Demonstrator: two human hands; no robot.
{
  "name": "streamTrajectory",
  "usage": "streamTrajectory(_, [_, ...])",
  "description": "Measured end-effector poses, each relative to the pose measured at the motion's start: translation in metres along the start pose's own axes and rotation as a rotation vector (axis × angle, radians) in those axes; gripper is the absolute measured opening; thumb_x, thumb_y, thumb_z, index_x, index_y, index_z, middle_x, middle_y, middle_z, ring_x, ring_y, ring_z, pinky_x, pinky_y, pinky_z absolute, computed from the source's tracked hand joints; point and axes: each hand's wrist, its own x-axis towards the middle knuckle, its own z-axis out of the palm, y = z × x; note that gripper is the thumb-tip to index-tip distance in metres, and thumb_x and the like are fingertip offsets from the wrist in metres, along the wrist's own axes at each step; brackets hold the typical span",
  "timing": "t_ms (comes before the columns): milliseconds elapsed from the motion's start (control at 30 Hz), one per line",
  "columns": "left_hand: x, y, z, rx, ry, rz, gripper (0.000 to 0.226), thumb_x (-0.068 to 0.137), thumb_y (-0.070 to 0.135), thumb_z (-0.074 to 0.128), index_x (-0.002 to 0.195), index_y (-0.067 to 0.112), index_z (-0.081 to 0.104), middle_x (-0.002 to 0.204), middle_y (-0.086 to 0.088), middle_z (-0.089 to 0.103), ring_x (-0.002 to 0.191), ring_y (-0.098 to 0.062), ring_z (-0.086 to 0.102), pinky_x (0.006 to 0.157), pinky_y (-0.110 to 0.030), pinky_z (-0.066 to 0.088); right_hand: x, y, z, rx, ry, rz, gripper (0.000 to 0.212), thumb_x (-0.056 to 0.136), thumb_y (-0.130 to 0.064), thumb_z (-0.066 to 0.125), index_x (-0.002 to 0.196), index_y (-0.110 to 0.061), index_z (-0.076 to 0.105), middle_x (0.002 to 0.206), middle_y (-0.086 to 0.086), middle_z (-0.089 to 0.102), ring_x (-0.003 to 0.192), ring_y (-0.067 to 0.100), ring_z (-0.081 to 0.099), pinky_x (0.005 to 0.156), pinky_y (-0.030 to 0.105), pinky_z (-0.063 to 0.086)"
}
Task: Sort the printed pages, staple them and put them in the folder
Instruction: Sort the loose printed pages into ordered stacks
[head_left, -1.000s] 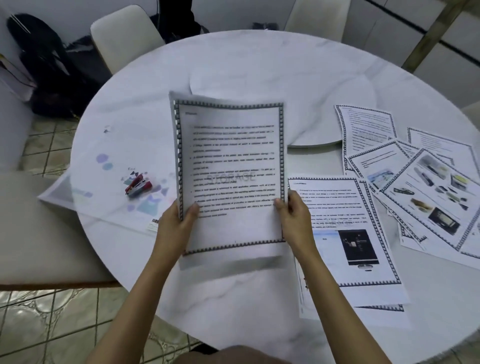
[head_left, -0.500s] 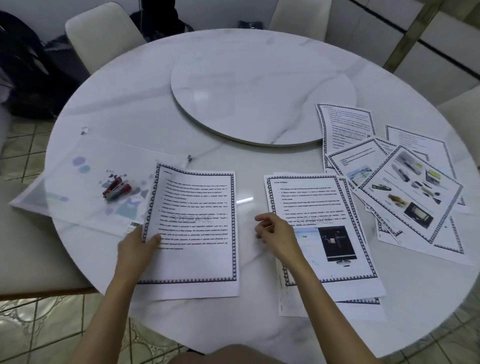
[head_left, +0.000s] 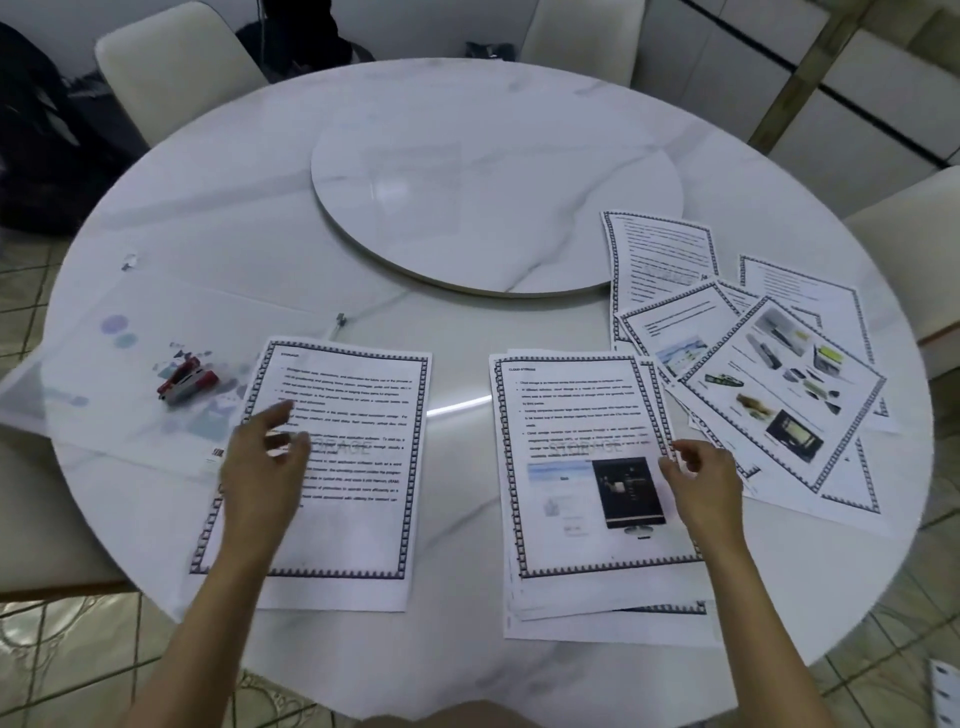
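Stack (head_left: 571, 410) edge beside right fingers (head_left: 670, 467) — page (head_left: 363, 415) beneath left fingers (head_left: 278, 415).

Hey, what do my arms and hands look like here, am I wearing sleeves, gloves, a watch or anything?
Both forearms are bare down to the bottom edge of the view; no sleeve or cuff shows. The left hand and right hand wear no gloves, and no watch, bracelet or ring is visible, though the left hand is blurred.
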Motion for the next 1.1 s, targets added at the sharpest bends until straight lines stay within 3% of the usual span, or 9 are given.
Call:
streamTrajectory(100, [-0.025, 0.023, 0.04, -0.087, -0.142, -0.018, 0.034, 0.09, 0.008, 0.054, 0.124, 0.016, 0.054, 0.119, -0.002, 0.058, 0.094, -0.013, 0.055, 0.07, -0.013, 0.041, 0.005, 0.007, -0.003, -0.005, -0.015, 0.002, 0.031, 0.087, -0.012, 0.061, 0.117, -0.002, 0.058, 0.115, 0.019, 0.056, 0.104, 0.028, 0.054, 0.087, 0.028, 0.038])
streamTrajectory(233, [-0.05, 0.041, 0.089, -0.095, -0.466, -0.2, 0.037, 0.093, 0.02, 0.052, 0.129, 0.017, 0.048, 0.122, -0.004, 0.057, 0.097, -0.02, 0.058, 0.084, -0.035, 0.05, 0.01, 0.009, 0.001, -0.025, -0.078, 0.031, 0.041, 0.087, -0.015, 0.061, 0.125, 0.0, 0.052, 0.118, 0.021, 0.053, 0.11, 0.031, 0.051, 0.092, 0.032, 0.038])
streamTrajectory(333, [-0.062, 0.047, 0.114, -0.076, -0.597, -0.32, 0.044, 0.094, 0.028, 0.05, 0.136, 0.016, 0.041, 0.126, -0.006, 0.054, 0.105, -0.022, 0.055, 0.089, -0.034, 0.047, 0.011, 0.008, 0.005, -0.019, -0.13, 0.045, 0.047, 0.087, -0.015, 0.063, 0.128, 0.002, 0.048, 0.12, 0.024, 0.05, 0.115, 0.036, 0.047, 0.097, 0.037, 0.037])
streamTrajectory(533, [-0.065, 0.059, 0.141, -0.009, -0.54, -0.356, 0.048, 0.093, 0.026, 0.049, 0.137, 0.009, 0.039, 0.117, -0.005, 0.055, 0.111, -0.024, 0.053, 0.1, -0.042, 0.043, 0.012, 0.003, 0.012, -0.002, -0.126, 0.119, 0.052, 0.087, -0.015, 0.062, 0.131, 0.004, 0.043, 0.129, 0.026, 0.037, 0.121, 0.036, 0.035, 0.1, 0.033, 0.032])
streamTrajectory(633, [-0.063, 0.058, 0.147, -0.036, -0.552, -0.366, 0.017, 0.092, 0.022, 0.049, 0.106, 0.016, 0.058, 0.091, -0.007, 0.056, 0.088, -0.022, 0.054, 0.08, -0.033, 0.045, 0.02, 0.008, 0.015, 0.018, -0.168, 0.137, 0.049, 0.086, -0.02, 0.064, 0.126, 0.004, 0.047, 0.124, 0.025, 0.042, 0.118, 0.038, 0.039, 0.097, 0.035, 0.036])
streamTrajectory(700, [-0.065, 0.058, 0.152, -0.068, -0.529, -0.371, 0.013, 0.093, 0.02, 0.048, 0.086, 0.016, 0.059, 0.084, -0.01, 0.061, 0.075, -0.021, 0.052, 0.07, -0.031, 0.045, 0.025, 0.011, 0.013, 0.07, -0.199, 0.148, 0.047, 0.085, -0.023, 0.064, 0.122, 0.002, 0.05, 0.117, 0.022, 0.049, 0.11, 0.035, 0.048, 0.088, 0.033, 0.04])
streamTrajectory(867, [-0.078, 0.06, 0.159, -0.079, -0.394, -0.279, 0.01, 0.096, 0.016, 0.045, 0.097, 0.016, 0.055, 0.081, 0.008, 0.057, 0.071, -0.004, 0.052, 0.057, -0.016, 0.039, 0.027, 0.013, 0.002, 0.202, -0.22, 0.109, 0.034, 0.088, -0.015, 0.06, 0.12, -0.004, 0.057, 0.1, 0.007, 0.059, 0.095, 0.02, 0.057, 0.079, 0.024, 0.04])
streamTrajectory(967, [-0.083, 0.055, 0.158, -0.107, -0.339, -0.291, 0.017, 0.096, 0.015, 0.043, 0.095, 0.013, 0.059, 0.084, 0.005, 0.061, 0.078, -0.009, 0.056, 0.062, -0.017, 0.041, 0.025, 0.013, -0.003, 0.295, -0.229, 0.093, 0.026, 0.088, -0.012, 0.059, 0.113, -0.007, 0.062, 0.095, 0.002, 0.062, 0.09, 0.017, 0.059, 0.085, 0.03, 0.048])
streamTrajectory(1100, [-0.085, 0.048, 0.153, -0.22, -0.328, -0.38, 0.023, 0.093, 0.013, 0.05, 0.077, 0.021, 0.064, 0.082, -0.002, 0.069, 0.082, -0.024, 0.063, 0.076, -0.035, 0.051, 0.025, 0.014, -0.003, 0.333, -0.258, 0.071, 0.022, 0.089, -0.013, 0.058, 0.11, -0.007, 0.062, 0.099, 0.001, 0.062, 0.091, 0.015, 0.057, 0.082, 0.027, 0.045])
